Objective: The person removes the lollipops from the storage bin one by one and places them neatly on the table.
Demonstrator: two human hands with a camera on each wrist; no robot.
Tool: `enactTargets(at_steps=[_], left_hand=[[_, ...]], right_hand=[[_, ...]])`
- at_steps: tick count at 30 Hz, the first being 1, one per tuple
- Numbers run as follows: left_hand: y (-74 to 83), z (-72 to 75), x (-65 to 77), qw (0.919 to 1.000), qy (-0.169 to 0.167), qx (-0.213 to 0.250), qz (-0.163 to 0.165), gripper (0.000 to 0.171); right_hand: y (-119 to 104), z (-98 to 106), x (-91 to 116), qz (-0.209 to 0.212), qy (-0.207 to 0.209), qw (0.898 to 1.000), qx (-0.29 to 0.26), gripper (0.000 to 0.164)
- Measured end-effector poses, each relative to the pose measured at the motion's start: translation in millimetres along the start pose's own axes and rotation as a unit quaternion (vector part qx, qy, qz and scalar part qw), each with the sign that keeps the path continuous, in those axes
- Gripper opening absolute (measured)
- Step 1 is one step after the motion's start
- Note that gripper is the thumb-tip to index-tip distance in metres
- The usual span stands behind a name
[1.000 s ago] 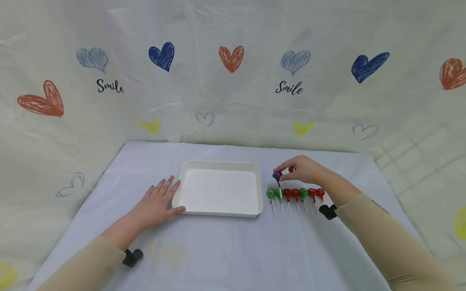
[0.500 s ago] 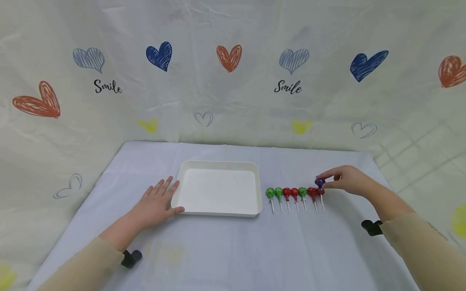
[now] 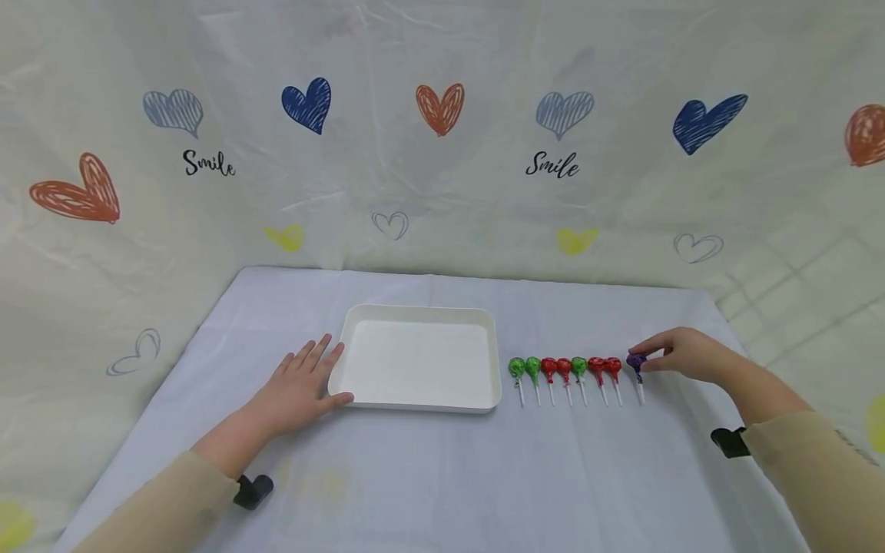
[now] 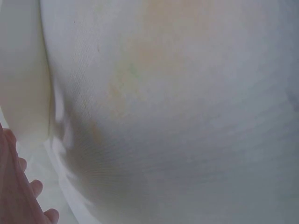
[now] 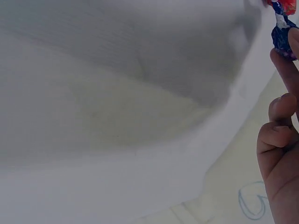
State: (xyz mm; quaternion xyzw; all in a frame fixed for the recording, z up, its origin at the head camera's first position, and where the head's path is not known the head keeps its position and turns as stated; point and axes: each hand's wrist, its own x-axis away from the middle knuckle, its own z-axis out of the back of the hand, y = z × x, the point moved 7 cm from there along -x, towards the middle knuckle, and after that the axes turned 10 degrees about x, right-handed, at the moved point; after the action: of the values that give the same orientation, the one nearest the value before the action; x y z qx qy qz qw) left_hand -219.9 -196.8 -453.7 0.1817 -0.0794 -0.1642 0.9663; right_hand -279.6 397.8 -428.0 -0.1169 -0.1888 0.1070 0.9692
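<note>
My right hand [image 3: 691,356] pinches a purple-wrapped lollipop [image 3: 635,361] by its head, between thumb and index finger. This lollipop stands at the right end of a row, its white stick pointing toward me. In the right wrist view the dark wrapper [image 5: 282,39] sits between the fingertips. Left of it lie red lollipops [image 3: 612,366] and green lollipops [image 3: 517,368], sticks all toward me. My left hand [image 3: 297,392] lies with fingers spread, its fingertips and thumb at the left edge of a white tray [image 3: 415,409]. The tray holds nothing.
A white cloth covers the table [image 3: 442,484]. Behind it hangs a pale backdrop [image 3: 477,207] printed with hearts and words. Black wrist straps with camera parts [image 3: 253,491] show at both sleeves.
My right hand has carried the purple lollipop rightward, from above the green ones past the red ones, and lowered it to the row's right end. The left hand has stayed at the tray.
</note>
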Motion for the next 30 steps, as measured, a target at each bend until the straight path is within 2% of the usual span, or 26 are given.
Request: enactTargets(at_steps=[5, 11, 24, 30], left_hand=[[-1.2, -1.5, -1.2, 1.0, 0.0, -0.003, -0.003, 0.105], [0.0, -0.7, -1.6, 1.0, -0.002, 0.001, -0.002, 0.104], [-0.8, -1.7, -0.6, 1.0, 0.001, 0.0, -0.001, 0.104], [2.2, 0.6, 0.6, 0.9999, 0.004, 0.006, -0.009, 0.101]], right_hand=[[6.9, -8.9, -3.5, 0.008, 0.002, 1.0, -0.004, 0.04], [-0.7, -9.7, -3.0, 0.022, 0.01, 1.0, 0.002, 0.037], [-4.6, 6.1, 2.2, 0.021, 0.037, 0.999, 0.008, 0.047], [-10.5, 6.9, 2.0, 0.019, 0.038, 0.999, 0.003, 0.047]])
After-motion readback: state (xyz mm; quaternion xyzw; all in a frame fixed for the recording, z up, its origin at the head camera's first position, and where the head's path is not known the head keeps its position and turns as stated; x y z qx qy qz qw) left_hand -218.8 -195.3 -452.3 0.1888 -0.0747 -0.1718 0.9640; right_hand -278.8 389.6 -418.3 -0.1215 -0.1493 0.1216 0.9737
